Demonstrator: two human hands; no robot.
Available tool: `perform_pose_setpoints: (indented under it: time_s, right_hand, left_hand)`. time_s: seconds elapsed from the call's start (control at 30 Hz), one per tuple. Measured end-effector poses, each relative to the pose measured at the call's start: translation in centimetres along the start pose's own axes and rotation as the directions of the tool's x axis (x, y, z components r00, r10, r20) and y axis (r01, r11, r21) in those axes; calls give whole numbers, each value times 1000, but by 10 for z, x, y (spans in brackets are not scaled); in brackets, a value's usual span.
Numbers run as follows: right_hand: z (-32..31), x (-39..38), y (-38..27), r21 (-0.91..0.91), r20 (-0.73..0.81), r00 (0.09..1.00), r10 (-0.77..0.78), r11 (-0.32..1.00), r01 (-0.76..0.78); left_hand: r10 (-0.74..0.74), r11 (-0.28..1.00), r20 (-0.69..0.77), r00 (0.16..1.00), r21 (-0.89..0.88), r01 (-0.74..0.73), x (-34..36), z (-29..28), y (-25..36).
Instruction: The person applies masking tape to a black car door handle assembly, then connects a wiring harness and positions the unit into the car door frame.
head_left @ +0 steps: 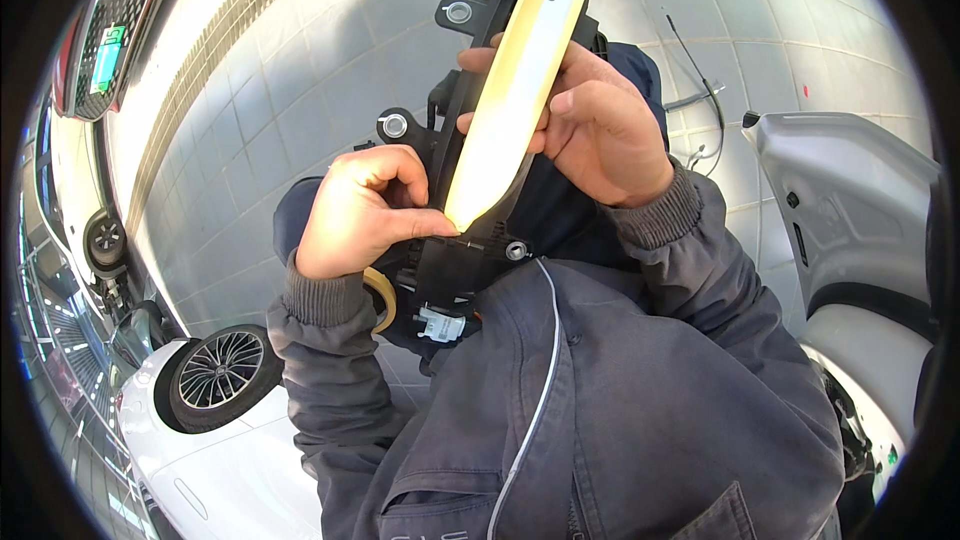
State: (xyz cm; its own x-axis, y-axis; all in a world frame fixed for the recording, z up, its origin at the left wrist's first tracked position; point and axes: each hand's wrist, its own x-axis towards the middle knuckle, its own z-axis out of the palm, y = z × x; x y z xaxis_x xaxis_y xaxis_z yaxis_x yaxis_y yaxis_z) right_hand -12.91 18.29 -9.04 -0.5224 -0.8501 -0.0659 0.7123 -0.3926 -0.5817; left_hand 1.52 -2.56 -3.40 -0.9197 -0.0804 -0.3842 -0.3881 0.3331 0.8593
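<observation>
A car door handle assembly [468, 90] is held tilted in front of my chest. Its long pale face [515, 75] is edged with yellow masking tape [470, 202], and the black bracket behind has ears with metal bushings. My right hand [600, 130] grips the assembly from the right, fingers reaching behind it and thumb near the face. At the lower tip, my left hand [365, 205] pinches the end of the tape between thumb and forefinger. A white connector [440, 325] sits at the assembly's bottom end. Beside my left wrist is a tape roll [382, 298], partly hidden.
A white car [225, 460] with a spoked wheel [222, 368] is at lower left, a red car [125, 20] at upper left. Grey tiles [330, 60] cover the floor. To the right stand a silver body panel [850, 190] and a thin black cable [715, 100] on the floor.
</observation>
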Motion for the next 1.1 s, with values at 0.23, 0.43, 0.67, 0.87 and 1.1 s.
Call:
perform_pose_setpoints:
  time_s: [0.23, 0.43, 0.67, 0.87, 1.1]
  right_hand:
    - [-3, 0, 0, -36, -25, 1000, -17, 999, 16]
    - [-5, 2, 1, -65, -57, 998, -10, 998, 6]
    - [-12, 4, 4, 14, -24, 999, -22, 1000, 23]
    - [-13, 2, 5, 11, -62, 998, -13, 1000, 13]
    - [-3, -1, 0, -71, -74, 997, -18, 997, 12]
  left_hand:
    - [-105, 979, 7, 994, -172, 105, -4, 14, 2]
    - [-74, 986, -204, 976, -162, 41, -14, 42, 1]
    - [-63, 991, -343, 937, -135, 17, -14, 57, -1]
    - [118, 984, -348, 930, 165, -63, -17, 60, 0]
    - [32, 999, -399, 916, 52, -12, -19, 65, -1]
